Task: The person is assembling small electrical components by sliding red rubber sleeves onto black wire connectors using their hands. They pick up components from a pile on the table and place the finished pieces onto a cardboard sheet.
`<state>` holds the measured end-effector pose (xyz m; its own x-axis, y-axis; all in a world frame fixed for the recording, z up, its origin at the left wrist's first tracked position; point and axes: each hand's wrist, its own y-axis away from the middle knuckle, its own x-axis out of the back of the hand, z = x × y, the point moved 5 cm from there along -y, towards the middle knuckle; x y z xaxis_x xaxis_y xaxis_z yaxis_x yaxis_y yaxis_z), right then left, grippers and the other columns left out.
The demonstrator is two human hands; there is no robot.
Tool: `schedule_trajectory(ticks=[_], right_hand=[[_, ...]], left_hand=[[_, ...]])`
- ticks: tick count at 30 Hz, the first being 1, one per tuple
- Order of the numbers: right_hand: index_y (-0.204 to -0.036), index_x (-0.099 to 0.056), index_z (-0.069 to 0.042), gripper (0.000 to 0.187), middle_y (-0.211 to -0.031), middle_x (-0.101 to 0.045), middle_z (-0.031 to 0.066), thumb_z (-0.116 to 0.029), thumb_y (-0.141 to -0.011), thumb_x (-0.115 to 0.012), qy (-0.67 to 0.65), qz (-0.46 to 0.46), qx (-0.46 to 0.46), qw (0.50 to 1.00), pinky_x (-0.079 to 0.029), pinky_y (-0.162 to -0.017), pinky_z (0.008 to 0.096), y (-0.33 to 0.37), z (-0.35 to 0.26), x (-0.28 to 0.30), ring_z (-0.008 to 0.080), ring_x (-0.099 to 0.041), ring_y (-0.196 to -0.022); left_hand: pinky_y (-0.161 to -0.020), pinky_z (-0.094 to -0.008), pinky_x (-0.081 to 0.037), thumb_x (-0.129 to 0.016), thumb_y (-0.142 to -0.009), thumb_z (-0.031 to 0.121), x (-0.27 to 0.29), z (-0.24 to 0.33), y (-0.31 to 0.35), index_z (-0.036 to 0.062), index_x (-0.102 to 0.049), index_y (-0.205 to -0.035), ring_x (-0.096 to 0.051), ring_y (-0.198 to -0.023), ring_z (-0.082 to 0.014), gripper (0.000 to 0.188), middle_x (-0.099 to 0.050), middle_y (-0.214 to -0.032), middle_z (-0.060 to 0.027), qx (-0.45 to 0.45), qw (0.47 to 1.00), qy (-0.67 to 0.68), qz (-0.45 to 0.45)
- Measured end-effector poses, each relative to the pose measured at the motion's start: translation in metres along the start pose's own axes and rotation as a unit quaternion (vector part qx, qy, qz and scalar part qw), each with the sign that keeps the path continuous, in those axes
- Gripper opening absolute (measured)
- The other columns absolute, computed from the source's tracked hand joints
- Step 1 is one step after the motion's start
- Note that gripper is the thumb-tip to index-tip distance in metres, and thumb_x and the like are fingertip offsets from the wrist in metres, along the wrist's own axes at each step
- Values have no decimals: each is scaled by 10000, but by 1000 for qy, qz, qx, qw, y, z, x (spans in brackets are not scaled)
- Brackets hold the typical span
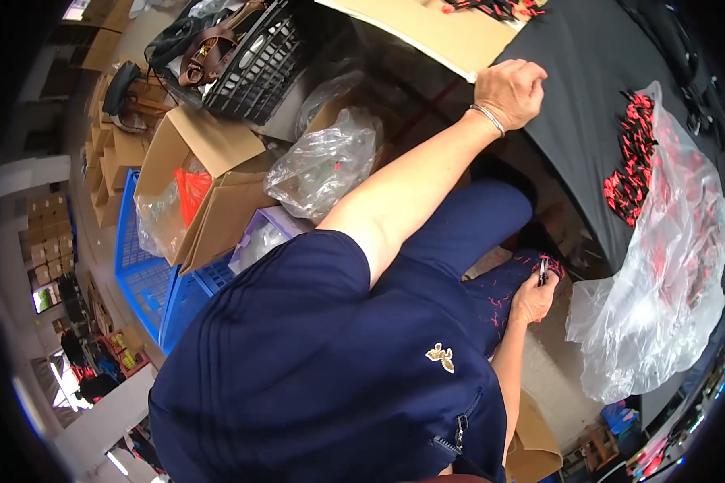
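My left hand (509, 93), with a bangle at the wrist, rests at the edge of the black-covered table (576, 88), beside a cardboard sheet (435, 28). Its fingers are curled; whatever they may hold is hidden. Lower down, by my knee, my right hand (532, 299) is closed around small metal snips (543, 272), partly covered by the fingers. Short red bits (499, 302) are scattered over my dark trouser leg next to that hand. Small black pieces with red ends (632, 161) lie heaped on the table, and more black-and-red pieces (495, 8) lie on the cardboard.
A clear plastic bag (660, 274) drapes over the table's right side. Left of my legs stand a black crate (254, 68), an open cardboard box (205, 137), a blue crate (145, 278) and a crumpled clear bag (326, 165). Another cardboard box (536, 443) sits below my right arm.
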<state>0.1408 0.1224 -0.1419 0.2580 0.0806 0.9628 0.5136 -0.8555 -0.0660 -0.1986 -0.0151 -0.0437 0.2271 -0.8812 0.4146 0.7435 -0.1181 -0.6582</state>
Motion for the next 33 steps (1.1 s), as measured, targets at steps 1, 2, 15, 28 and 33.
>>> schedule_trajectory(ticks=[1, 2, 15, 28, 33], right_hand=[[-946, -568, -140, 162, -822, -655, 103, -244, -824, -591, 1, 7, 13, 1000, -472, -652, 431, 0, -3, 1, 322, -630, -742], [-946, -568, -140, 162, -822, -655, 103, -244, -824, -591, 5, 2, 17, 1000, -472, -652, 431, -1, -5, 0, 322, -630, -742], [-924, -597, -140, 283, -737, -660, 121, -408, -835, -620, -6, -12, 64, 998, -472, -611, 430, -20, -39, -7, 335, -635, -680], [-974, -613, -136, 285, -797, -670, 134, -388, -840, -619, 34, -50, 42, 997, -477, -653, 416, -35, -58, -10, 326, -637, -718], [-968, -614, -135, 273, -786, -670, 114, -380, -849, -612, 42, -60, 53, 996, -477, -631, 400, -38, -52, -13, 300, -639, -691]], left_hand=[[-566, -341, -503, -592, -721, 103, 1, 1, 0, 117, -647, -746, -627, -667, -220, 62, -634, -691, -31, -12, 1000, 6, 17], [-566, -341, -503, -592, -721, 103, 1, -1, 0, 117, -647, -746, -627, -667, -220, 62, -634, -691, -31, -5, 1000, 2, 16], [-536, -327, -504, -612, -680, 94, 5, -3, 3, 131, -632, -707, -624, -625, -204, 50, -611, -640, -26, -12, 997, 22, 70], [-592, -281, -526, -614, -755, 1, 124, -77, 114, 59, -685, -901, -636, -630, -186, 173, -655, -747, -75, 39, 987, 132, -88], [-655, -289, -516, -625, -852, 290, 186, -243, 313, 75, -664, -982, -661, -766, -198, 255, -676, -890, -88, 656, 753, 52, 3]])
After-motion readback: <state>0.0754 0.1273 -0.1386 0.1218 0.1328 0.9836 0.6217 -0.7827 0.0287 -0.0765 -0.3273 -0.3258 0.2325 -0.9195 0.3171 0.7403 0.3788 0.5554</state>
